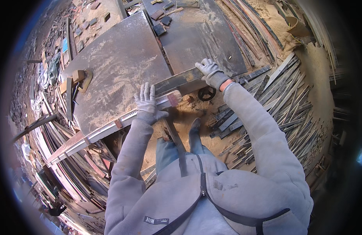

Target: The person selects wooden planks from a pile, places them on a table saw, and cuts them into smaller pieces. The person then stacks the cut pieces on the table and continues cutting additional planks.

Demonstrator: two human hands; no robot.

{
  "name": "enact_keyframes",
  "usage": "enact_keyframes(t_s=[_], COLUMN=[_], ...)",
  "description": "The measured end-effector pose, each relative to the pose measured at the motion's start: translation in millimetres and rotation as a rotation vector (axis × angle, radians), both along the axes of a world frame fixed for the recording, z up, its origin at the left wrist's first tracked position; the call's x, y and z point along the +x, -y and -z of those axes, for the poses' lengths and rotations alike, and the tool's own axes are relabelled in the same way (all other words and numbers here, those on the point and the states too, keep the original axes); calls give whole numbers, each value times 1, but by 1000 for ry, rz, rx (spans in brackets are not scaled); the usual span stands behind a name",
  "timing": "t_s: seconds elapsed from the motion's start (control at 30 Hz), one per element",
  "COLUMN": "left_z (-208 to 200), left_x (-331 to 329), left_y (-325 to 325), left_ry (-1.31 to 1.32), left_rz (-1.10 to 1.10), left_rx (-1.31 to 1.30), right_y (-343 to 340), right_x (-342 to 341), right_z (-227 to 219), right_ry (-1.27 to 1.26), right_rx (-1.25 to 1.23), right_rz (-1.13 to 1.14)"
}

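Note:
My left hand, in a pale work glove, lies flat with fingers stretched and thumb apart at the front edge of a metal worktable. Its fingertips are close to the left end of a dark wooden board. The board lies along the near edge of the table, across the end of the slot between the two metal plates. At the board's right end, my gloved right hand grips it, fingers bent over the end. A pale marked rail runs along the table's front edge, beneath my left hand.
Small wood offcuts lie on the far plate near the slot. A wooden block with a handle sits at the table's left. Below the board is a black handwheel. Piled strips cover the ground at right; more planks lie left.

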State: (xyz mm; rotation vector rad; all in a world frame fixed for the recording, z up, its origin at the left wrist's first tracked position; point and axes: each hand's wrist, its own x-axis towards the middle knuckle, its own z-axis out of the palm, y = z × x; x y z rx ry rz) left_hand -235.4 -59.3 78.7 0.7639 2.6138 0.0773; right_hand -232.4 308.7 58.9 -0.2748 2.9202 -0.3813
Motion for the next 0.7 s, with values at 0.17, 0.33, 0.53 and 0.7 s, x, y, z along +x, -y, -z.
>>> enact_keyframes(t_s=[0.17, 0.33, 0.53, 0.7], left_z=[16, 6, 26, 26], left_x=[-1, 2, 3, 10], left_y=[-4, -4, -2, -1], left_ry=[-8, -58, -124, -193], left_rz=[-55, -65, -59, -50], left_rx=[63, 156, 160, 217], right_y=[25, 7, 10, 18], right_x=[8, 26, 27, 30], right_z=[33, 55, 65, 66], right_ry=[69, 0, -114, -172], right_rx=[-175, -288, -282, -214], right_rz=[-86, 81, 76, 87])
